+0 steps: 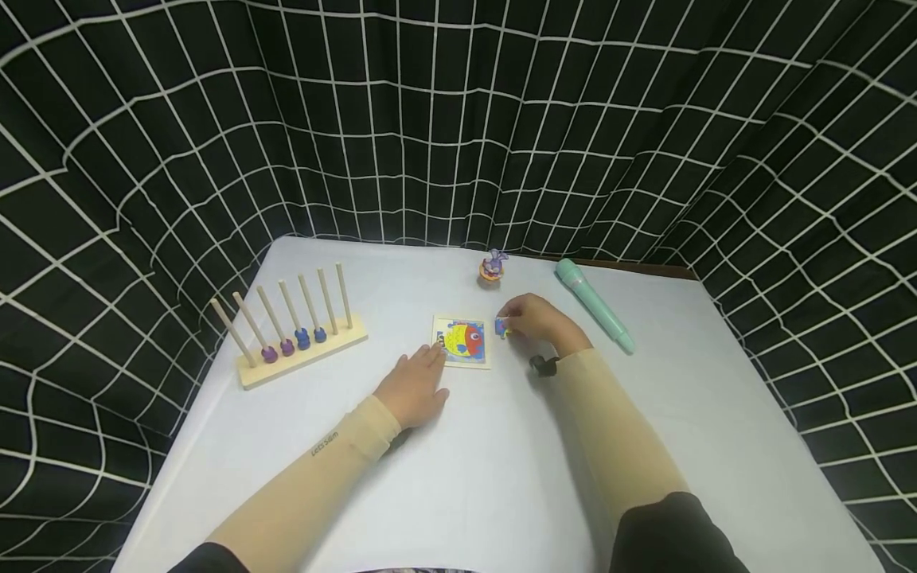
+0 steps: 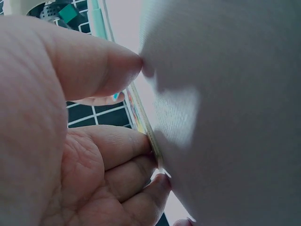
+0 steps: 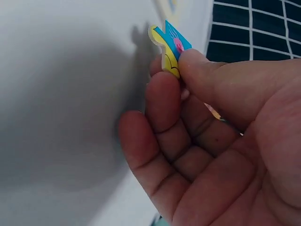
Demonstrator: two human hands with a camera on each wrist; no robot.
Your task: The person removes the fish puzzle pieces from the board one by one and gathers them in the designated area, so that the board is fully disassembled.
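A flat square fish puzzle (image 1: pixel 466 344) with a pale wooden border lies mid-table, its picture a yellow and red fish on blue. My left hand (image 1: pixel 414 388) rests at its left side, fingers fairly straight and fingertips on its edge, the thumb apart on the table. The left wrist view shows the puzzle edge-on past those fingers (image 2: pixel 127 146). Just right of the puzzle, my right hand (image 1: pixel 533 318) pinches a small puzzle piece (image 3: pixel 171 47) between thumb and fingers. That piece is blue and yellow with a pink mark, held close over the table.
To the left stands a wooden peg rack (image 1: pixel 304 354) with several upright pegs and purple and blue beads. Behind the puzzle is a small purple rabbit-eared figure (image 1: pixel 492 267). A mint-green toy microphone (image 1: pixel 595 305) lies right of my right hand. Black gridded cloth (image 1: pixel 444 119) surrounds the table.
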